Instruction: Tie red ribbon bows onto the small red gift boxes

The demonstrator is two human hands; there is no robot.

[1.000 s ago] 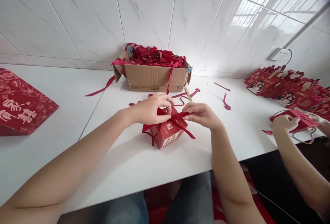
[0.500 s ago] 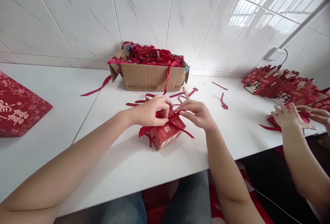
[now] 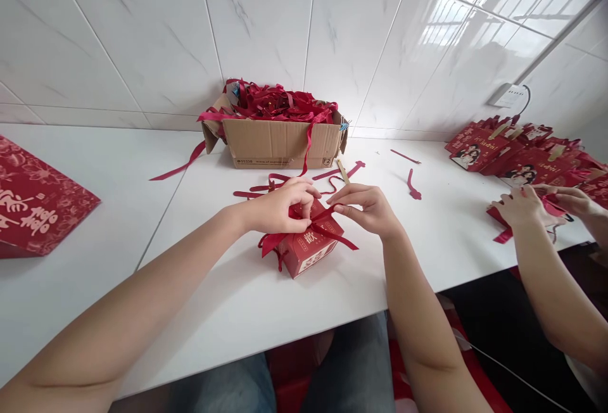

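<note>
A small red gift box (image 3: 306,252) with a gold character on its flap stands on the white table (image 3: 228,299) in front of me. A red ribbon (image 3: 327,230) is wound over its top, with loose ends hanging to both sides. My left hand (image 3: 278,207) pinches the ribbon at the top left of the box. My right hand (image 3: 365,209) pinches the ribbon just to the right. The two sets of fingertips nearly meet above the box.
A cardboard carton (image 3: 280,140) heaped with red ribbons stands at the back against the tiled wall. Loose ribbon pieces (image 3: 413,188) lie near it. A large red bag (image 3: 33,207) lies far left. At right, another person's hands (image 3: 525,207) work beside stacked red boxes (image 3: 517,159).
My fingers have drawn closer together on the ribbon over the box. The other person's hands at right have shifted on their red piece.
</note>
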